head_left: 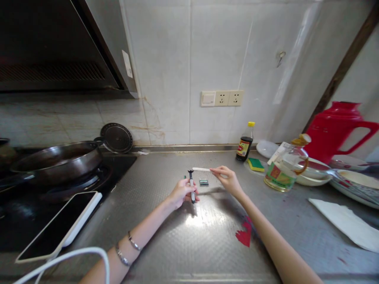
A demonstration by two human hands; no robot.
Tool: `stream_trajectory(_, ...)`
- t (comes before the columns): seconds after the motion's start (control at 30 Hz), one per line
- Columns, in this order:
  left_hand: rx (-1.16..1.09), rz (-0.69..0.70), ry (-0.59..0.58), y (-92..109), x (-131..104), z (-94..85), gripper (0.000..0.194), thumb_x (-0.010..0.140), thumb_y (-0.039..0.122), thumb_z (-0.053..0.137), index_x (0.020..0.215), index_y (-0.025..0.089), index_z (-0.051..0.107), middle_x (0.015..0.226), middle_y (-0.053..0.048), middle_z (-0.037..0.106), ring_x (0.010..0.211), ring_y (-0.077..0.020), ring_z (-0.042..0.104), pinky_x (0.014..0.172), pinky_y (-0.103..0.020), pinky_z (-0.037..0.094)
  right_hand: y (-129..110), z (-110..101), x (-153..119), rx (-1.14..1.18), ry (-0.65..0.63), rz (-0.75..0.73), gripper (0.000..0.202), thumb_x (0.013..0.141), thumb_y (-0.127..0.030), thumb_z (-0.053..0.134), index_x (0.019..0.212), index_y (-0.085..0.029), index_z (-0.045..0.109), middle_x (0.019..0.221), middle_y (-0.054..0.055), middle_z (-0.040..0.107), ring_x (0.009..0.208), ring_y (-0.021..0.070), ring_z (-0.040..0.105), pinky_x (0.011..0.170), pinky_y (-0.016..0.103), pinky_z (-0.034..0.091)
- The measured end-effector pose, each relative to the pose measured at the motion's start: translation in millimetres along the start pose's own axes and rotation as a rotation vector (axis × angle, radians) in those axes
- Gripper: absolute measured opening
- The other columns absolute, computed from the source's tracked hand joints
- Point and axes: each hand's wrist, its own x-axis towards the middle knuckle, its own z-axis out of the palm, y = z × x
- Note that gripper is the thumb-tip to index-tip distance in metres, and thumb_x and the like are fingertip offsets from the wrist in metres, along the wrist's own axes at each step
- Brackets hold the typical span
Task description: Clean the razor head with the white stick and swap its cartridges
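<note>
My left hand (181,194) is closed around a grey and black razor handle (192,190), which stands with its dark forked head up. In my right hand (227,178), pinched between the fingers, is a thin white stick (201,169). Its far end meets or nearly meets the head of the razor; I cannot tell whether they touch. On the counter just right of the razor lies a small green and silver piece that looks like a razor cartridge (204,182). Another small green piece (185,177) shows partly behind my left hand.
A pan (68,159) sits on the stove at left, near a phone (59,227) with a white cable (85,250). At right are a sauce bottle (244,144), a sponge (256,165), an oil jug (282,171), a red thermos (331,130), bowls (314,179) and white paper (346,223).
</note>
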Motion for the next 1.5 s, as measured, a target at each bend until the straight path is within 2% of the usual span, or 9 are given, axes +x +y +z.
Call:
stream_trajectory(0.2, 0.010, -0.003, -0.021, -3, 0, 0.5, 0.030, 0.068, 0.026, 0.066, 0.086, 0.016, 0.045, 0.065, 0.000, 0.061, 0.048, -0.0158, 0.063, 0.045, -0.025, 0.050, -12, 8, 0, 0.027, -0.031, -0.017, 0.024, 0.084, -0.034, 0.053, 0.098, -0.024, 0.070, 0.079, 0.006, 0.064, 0.075, 0.0172, 0.058, 0.069, 0.029, 0.045)
stream_trajectory(0.4, 0.016, 0.021, -0.001, 3, -2, 0.5, 0.031, 0.067, 0.027, 0.067, 0.086, 0.016, 0.045, 0.065, 0.000, 0.061, 0.047, -0.0156, 0.062, 0.044, -0.024, 0.049, -4, -3, 2, 0.004, 0.005, 0.003, 0.024, 0.082, -0.036, 0.056, 0.096, -0.023, 0.071, 0.079, 0.006, 0.064, 0.075, 0.0178, 0.058, 0.069, 0.030, 0.046)
stream_trajectory(0.6, 0.025, 0.009, -0.020, 0, -2, 1.5, 0.034, 0.066, 0.029, 0.068, 0.086, 0.016, 0.044, 0.065, 0.000, 0.061, 0.047, -0.0161, 0.062, 0.043, -0.025, 0.049, -8, 5, 2, 0.035, -0.033, -0.011, 0.024, 0.083, -0.035, 0.054, 0.097, -0.024, 0.070, 0.081, 0.007, 0.064, 0.076, 0.0176, 0.058, 0.070, 0.030, 0.045)
stream_trajectory(0.8, 0.038, 0.034, -0.021, 2, -2, 0.0, 0.032, 0.067, 0.028, 0.066, 0.086, 0.016, 0.044, 0.065, 0.000, 0.062, 0.047, -0.0156, 0.062, 0.043, -0.024, 0.049, 4, -4, 1, 0.045, 0.010, 0.021, 0.024, 0.081, -0.034, 0.056, 0.097, -0.024, 0.070, 0.080, 0.006, 0.064, 0.076, 0.0183, 0.058, 0.071, 0.030, 0.044)
stream_trajectory(1.0, 0.027, 0.030, -0.031, -1, -1, 0.9, 0.033, 0.066, 0.028, 0.066, 0.087, 0.016, 0.044, 0.065, -0.001, 0.062, 0.047, -0.0167, 0.063, 0.043, -0.025, 0.049, -5, 6, 2, 0.080, -0.024, 0.002, 0.023, 0.082, -0.034, 0.055, 0.097, -0.024, 0.071, 0.082, 0.006, 0.064, 0.077, 0.0182, 0.058, 0.071, 0.030, 0.044)
stream_trajectory(1.2, 0.015, 0.039, -0.013, 2, -2, -0.2, 0.033, 0.065, 0.029, 0.068, 0.085, 0.016, 0.045, 0.065, 0.000, 0.062, 0.047, -0.0155, 0.062, 0.046, -0.026, 0.050, 2, -6, 2, 0.026, -0.029, 0.030, 0.025, 0.082, -0.036, 0.055, 0.097, -0.024, 0.071, 0.079, 0.006, 0.064, 0.075, 0.0180, 0.058, 0.069, 0.030, 0.044)
stream_trajectory(1.4, 0.020, 0.034, -0.016, -2, 0, -1.1, 0.034, 0.065, 0.029, 0.067, 0.086, 0.016, 0.044, 0.065, -0.001, 0.062, 0.047, -0.0168, 0.062, 0.043, -0.026, 0.049, -10, 7, 0, 0.035, 0.002, -0.010, 0.024, 0.084, -0.034, 0.053, 0.098, -0.025, 0.070, 0.080, 0.006, 0.064, 0.075, 0.0180, 0.058, 0.069, 0.030, 0.044)
stream_trajectory(1.5, 0.021, 0.041, -0.024, -1, 0, -1.0, 0.035, 0.065, 0.030, 0.068, 0.086, 0.016, 0.044, 0.065, -0.001, 0.062, 0.047, -0.0170, 0.063, 0.044, -0.026, 0.049, -5, 5, 0, 0.024, -0.005, -0.006, 0.025, 0.083, -0.034, 0.053, 0.098, -0.025, 0.070, 0.079, 0.006, 0.063, 0.074, 0.0179, 0.057, 0.068, 0.030, 0.044)
